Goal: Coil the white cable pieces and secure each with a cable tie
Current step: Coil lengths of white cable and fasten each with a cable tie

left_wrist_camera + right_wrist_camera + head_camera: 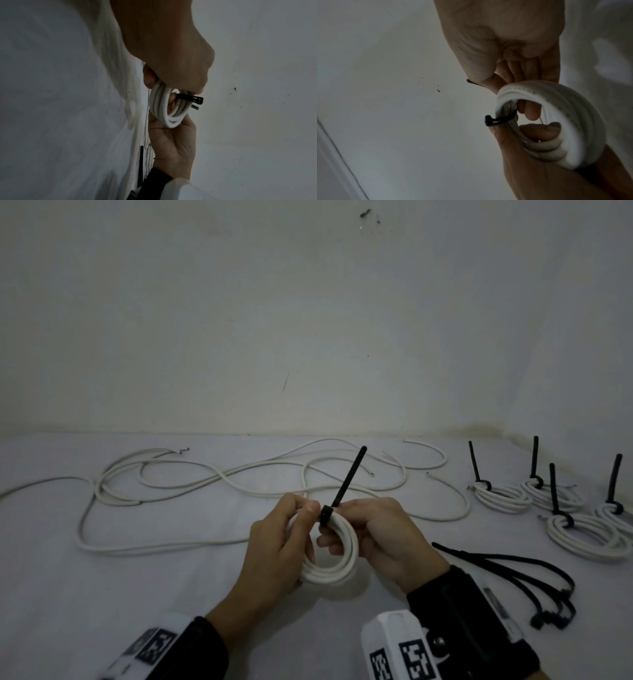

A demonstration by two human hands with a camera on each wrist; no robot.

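Head view is showing both hands meeting over a pale cloth-covered surface (171, 594), sharing a small round coil of white cable (337, 568). The left hand (274, 553) is curling its fingers around the coil's left side, thumb lying on top just beside the square head of a black plastic cable tie (344, 491) that is wrapping the strands. The right hand (383, 539) is curling round the coil's right side, fingertips poking into the ring, and the tie's long tail is rising up and away between the two thumbs. Only this view is taking in the loose white cable lengths (205, 477) sprawling beyond the fingers, four tied white coils (548, 508) with upright black tails far right of them, and a bunch of spare black ties (534, 583) beside the right wrist. Left wrist view is showing the tie's head (197, 100) projecting past the fingertips. Right wrist view is looking through the ring (556, 121), showing fingers (541, 132) of both hands hooking inside it.
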